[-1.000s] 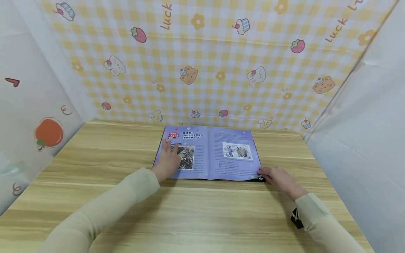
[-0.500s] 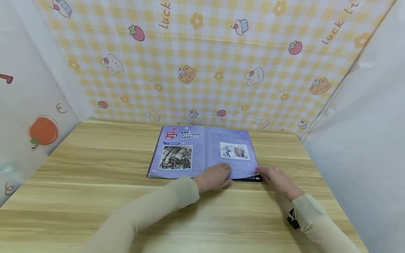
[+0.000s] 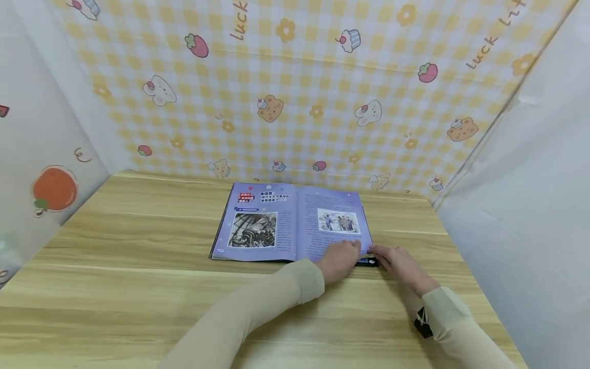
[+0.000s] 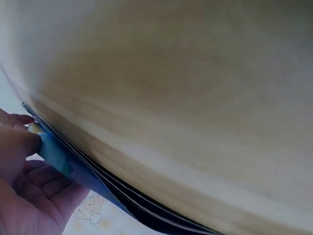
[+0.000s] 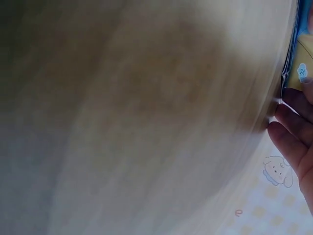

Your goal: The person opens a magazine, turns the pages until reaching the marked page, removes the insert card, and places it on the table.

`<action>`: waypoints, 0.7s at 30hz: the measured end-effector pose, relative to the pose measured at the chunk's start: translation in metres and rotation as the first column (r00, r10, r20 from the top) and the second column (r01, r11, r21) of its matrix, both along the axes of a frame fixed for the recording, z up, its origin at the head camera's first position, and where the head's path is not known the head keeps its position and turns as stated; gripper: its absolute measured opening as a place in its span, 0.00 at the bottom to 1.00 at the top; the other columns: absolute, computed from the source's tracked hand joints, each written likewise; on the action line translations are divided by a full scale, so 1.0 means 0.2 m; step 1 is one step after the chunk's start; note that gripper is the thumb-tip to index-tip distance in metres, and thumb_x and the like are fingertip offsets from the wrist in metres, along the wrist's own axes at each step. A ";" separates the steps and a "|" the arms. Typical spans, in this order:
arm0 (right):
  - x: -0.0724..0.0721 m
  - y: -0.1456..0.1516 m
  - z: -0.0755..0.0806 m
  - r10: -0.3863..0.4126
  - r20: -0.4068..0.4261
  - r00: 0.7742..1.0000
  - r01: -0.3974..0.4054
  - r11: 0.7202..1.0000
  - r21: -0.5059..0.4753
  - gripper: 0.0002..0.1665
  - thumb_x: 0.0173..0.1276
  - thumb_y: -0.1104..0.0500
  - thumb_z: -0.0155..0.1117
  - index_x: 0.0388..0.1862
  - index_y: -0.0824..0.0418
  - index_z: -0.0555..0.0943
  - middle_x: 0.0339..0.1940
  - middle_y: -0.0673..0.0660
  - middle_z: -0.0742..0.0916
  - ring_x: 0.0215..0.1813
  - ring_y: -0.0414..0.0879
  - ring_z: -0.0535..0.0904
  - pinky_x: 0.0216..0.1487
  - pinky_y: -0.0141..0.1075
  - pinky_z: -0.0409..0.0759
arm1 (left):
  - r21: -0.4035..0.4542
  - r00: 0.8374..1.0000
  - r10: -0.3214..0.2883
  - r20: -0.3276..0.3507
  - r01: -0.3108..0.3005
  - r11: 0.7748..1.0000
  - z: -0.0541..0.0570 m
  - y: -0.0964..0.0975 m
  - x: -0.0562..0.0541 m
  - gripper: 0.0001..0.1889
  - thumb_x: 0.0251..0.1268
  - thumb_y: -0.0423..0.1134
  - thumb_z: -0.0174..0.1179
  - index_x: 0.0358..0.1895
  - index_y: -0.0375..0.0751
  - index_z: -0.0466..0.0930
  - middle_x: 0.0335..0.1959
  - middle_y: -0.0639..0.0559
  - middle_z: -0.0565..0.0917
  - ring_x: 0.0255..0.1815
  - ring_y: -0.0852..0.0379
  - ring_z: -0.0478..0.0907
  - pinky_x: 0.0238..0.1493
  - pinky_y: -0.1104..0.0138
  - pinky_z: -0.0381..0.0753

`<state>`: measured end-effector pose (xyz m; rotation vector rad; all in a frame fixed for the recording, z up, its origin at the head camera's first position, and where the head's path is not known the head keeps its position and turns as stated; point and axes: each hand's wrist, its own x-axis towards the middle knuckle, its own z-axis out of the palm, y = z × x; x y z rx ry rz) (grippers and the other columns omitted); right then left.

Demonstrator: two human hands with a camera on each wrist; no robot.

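Note:
An open magazine (image 3: 301, 223) with purple pages lies at the back of the table, a black-and-white picture on its left page and a drawing on its right page. My left hand (image 3: 340, 260) is at the bottom edge of the right page and seems to pinch it; in the left wrist view its thumb touches the paper, with other fingers beyond. Right at the bottom right corner, my right hand (image 3: 400, 264) pinches the page corner between thumb and fingers. A sheet numbered 32 (image 5: 302, 72) shows by the fingertips in the right wrist view.
A wooden-grain table (image 3: 152, 292) carries the magazine. A black binder clip (image 3: 422, 323) is beside the right sleeve. Behind stands a yellow checked cloth (image 3: 295, 77) with cartoon prints; white sheets (image 3: 521, 169) hang at both sides.
My left hand has moved from the left page across to the right page's bottom edge, near the corner. That corner now lifts slightly. My right hand has stayed at the corner.

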<state>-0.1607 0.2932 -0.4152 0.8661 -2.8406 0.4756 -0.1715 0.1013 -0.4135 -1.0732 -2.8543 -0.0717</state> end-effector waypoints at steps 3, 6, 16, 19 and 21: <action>0.00 0.00 0.00 -0.014 0.024 1.000 0.015 1.000 -0.008 0.16 0.63 0.71 0.59 0.51 0.67 0.80 0.43 0.61 0.87 0.38 0.49 0.84 0.41 0.44 0.82 | -0.023 1.000 0.012 -0.027 -0.013 1.000 0.00 0.01 -0.01 0.22 0.67 0.34 0.53 0.63 0.37 0.68 0.40 0.49 0.85 0.36 0.58 0.83 0.32 0.70 0.82; 0.01 0.00 0.01 -0.036 0.059 0.998 0.037 0.999 -0.011 0.22 0.64 0.70 0.59 0.58 0.71 0.75 0.45 0.64 0.86 0.40 0.51 0.84 0.43 0.45 0.82 | -0.039 1.000 0.014 -0.028 -0.016 0.999 0.00 0.01 -0.01 0.24 0.67 0.34 0.52 0.66 0.37 0.65 0.41 0.50 0.85 0.35 0.58 0.82 0.31 0.71 0.82; 0.04 0.03 0.00 -0.073 0.057 0.996 0.076 0.996 -0.047 0.16 0.62 0.69 0.61 0.51 0.68 0.77 0.38 0.59 0.87 0.39 0.53 0.84 0.42 0.45 0.82 | -0.022 0.999 -0.036 -0.019 0.036 0.999 -0.01 0.00 0.00 0.32 0.66 0.34 0.53 0.73 0.46 0.55 0.33 0.52 0.84 0.32 0.59 0.81 0.28 0.71 0.79; 0.05 0.02 -0.01 -0.096 0.034 0.995 0.097 0.994 -0.041 0.10 0.62 0.68 0.62 0.44 0.66 0.80 0.37 0.58 0.87 0.39 0.52 0.84 0.41 0.44 0.82 | 0.007 0.998 -0.062 -0.013 0.062 0.998 -0.01 0.00 -0.01 0.34 0.65 0.33 0.55 0.73 0.56 0.55 0.30 0.52 0.83 0.29 0.60 0.79 0.25 0.71 0.77; 0.06 0.02 0.00 -0.132 0.016 0.991 0.132 0.990 -0.045 0.08 0.63 0.67 0.63 0.42 0.65 0.80 0.36 0.58 0.88 0.38 0.52 0.85 0.39 0.45 0.83 | 0.059 0.997 -0.076 0.002 0.076 0.995 -0.01 -0.01 -0.01 0.34 0.66 0.33 0.54 0.73 0.58 0.55 0.28 0.51 0.83 0.26 0.60 0.78 0.24 0.71 0.76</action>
